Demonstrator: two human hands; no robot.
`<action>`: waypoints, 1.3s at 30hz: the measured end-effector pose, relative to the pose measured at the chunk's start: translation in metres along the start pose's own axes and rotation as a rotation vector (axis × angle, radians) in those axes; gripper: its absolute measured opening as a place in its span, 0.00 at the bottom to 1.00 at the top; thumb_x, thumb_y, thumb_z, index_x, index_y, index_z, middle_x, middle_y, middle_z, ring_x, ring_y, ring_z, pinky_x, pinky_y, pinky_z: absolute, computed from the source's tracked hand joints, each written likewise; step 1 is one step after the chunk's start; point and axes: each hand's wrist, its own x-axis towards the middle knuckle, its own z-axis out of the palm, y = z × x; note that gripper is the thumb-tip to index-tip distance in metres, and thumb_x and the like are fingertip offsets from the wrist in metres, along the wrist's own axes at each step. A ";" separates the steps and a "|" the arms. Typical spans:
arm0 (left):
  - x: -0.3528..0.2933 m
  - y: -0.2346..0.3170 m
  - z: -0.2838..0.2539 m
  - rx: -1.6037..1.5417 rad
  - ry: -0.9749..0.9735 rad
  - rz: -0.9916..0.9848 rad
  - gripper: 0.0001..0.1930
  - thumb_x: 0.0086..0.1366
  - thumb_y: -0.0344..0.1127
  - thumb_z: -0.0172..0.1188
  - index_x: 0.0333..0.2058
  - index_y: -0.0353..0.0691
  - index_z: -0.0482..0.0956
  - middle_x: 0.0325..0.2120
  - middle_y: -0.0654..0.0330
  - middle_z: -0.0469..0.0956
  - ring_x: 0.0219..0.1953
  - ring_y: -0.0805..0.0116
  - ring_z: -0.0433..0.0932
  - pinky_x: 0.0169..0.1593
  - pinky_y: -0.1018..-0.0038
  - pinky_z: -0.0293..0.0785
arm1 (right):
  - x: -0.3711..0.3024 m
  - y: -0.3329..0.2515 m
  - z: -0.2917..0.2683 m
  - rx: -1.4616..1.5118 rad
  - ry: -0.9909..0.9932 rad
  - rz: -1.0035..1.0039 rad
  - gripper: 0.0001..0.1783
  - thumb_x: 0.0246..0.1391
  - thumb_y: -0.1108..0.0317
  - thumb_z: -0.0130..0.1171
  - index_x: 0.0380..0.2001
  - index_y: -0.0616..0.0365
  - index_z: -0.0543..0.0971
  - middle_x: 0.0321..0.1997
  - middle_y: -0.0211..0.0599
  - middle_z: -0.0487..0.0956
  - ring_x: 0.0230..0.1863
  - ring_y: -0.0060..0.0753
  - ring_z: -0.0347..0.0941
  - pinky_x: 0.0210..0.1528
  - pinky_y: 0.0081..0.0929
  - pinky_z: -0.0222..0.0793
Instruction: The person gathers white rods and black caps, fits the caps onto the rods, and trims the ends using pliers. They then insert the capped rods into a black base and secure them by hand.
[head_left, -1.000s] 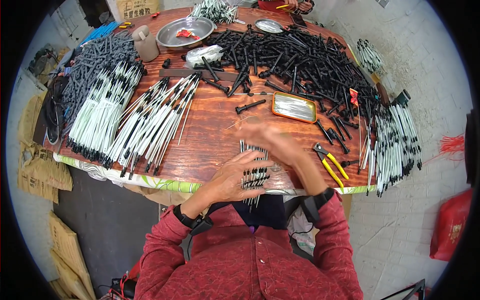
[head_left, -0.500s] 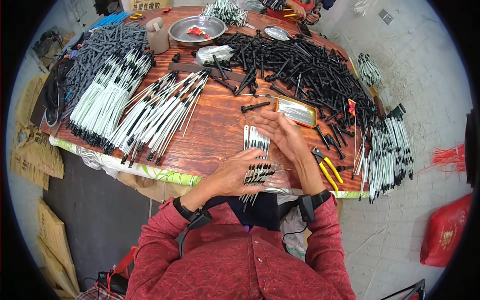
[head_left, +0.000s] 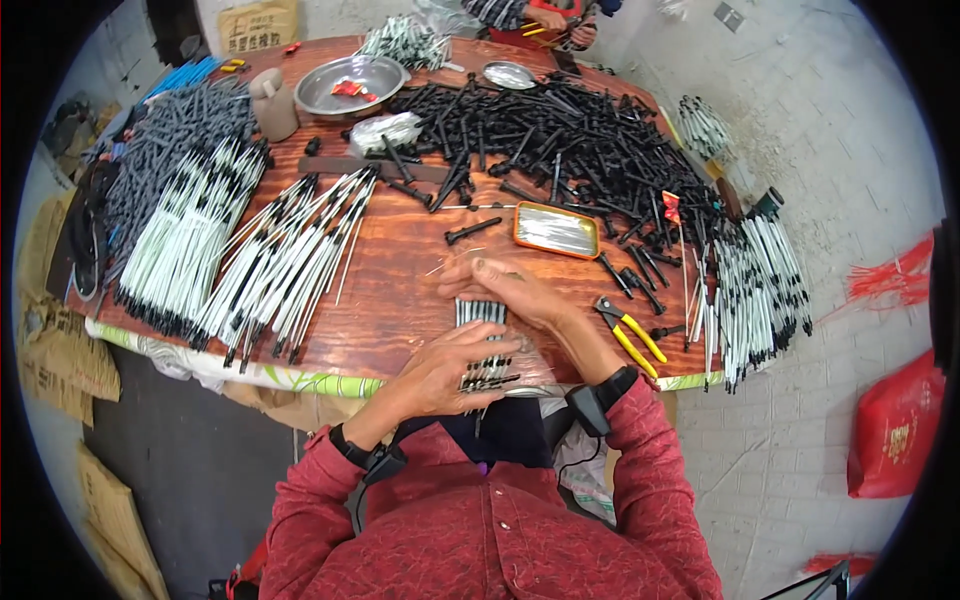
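Near the front edge of the table, my left hand (head_left: 445,372) is closed around a bundle of thin white rods with black fittings (head_left: 480,313). The rods point away from me, and their lower part is partly hidden by my fingers. My right hand (head_left: 520,292) is cupped over the far ends of the bundle, its fingers stretched out to the left and touching or almost touching the ends. A thin wire or bristle (head_left: 462,258) shows beside its fingertips; whether it is held cannot be made out.
Bundled white rods (head_left: 185,240) and looser rods (head_left: 290,265) lie left. A heap of black plastic stems (head_left: 560,130) fills the far middle. Right of my hands are a tin of thin pins (head_left: 557,230) and yellow-handled pliers (head_left: 630,335). Another person's hands (head_left: 560,25) work opposite.
My right hand has come in closer over the far ends of the bundle. The rods have turned, showing darker sides. The whole view has shifted a little.
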 end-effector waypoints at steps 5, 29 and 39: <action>0.001 -0.004 0.002 0.020 0.026 0.029 0.29 0.54 0.37 0.72 0.57 0.49 0.77 0.55 0.54 0.74 0.56 0.48 0.74 0.63 0.58 0.68 | -0.005 -0.017 -0.021 -0.119 0.190 -0.032 0.23 0.69 0.52 0.49 0.52 0.62 0.77 0.51 0.39 0.80 0.57 0.35 0.75 0.61 0.34 0.69; 0.002 -0.010 0.002 -0.006 0.074 0.068 0.27 0.53 0.36 0.74 0.53 0.48 0.80 0.54 0.56 0.77 0.55 0.51 0.76 0.60 0.57 0.71 | -0.029 -0.025 -0.103 -1.166 0.719 -0.032 0.09 0.53 0.63 0.66 0.33 0.57 0.86 0.39 0.39 0.84 0.41 0.40 0.79 0.42 0.36 0.72; 0.002 -0.013 0.005 0.019 0.075 0.066 0.24 0.54 0.35 0.73 0.52 0.49 0.80 0.54 0.61 0.78 0.57 0.52 0.75 0.61 0.56 0.70 | -0.026 -0.026 -0.099 -1.397 0.643 -0.077 0.09 0.54 0.64 0.65 0.35 0.58 0.84 0.39 0.38 0.82 0.43 0.43 0.79 0.43 0.39 0.73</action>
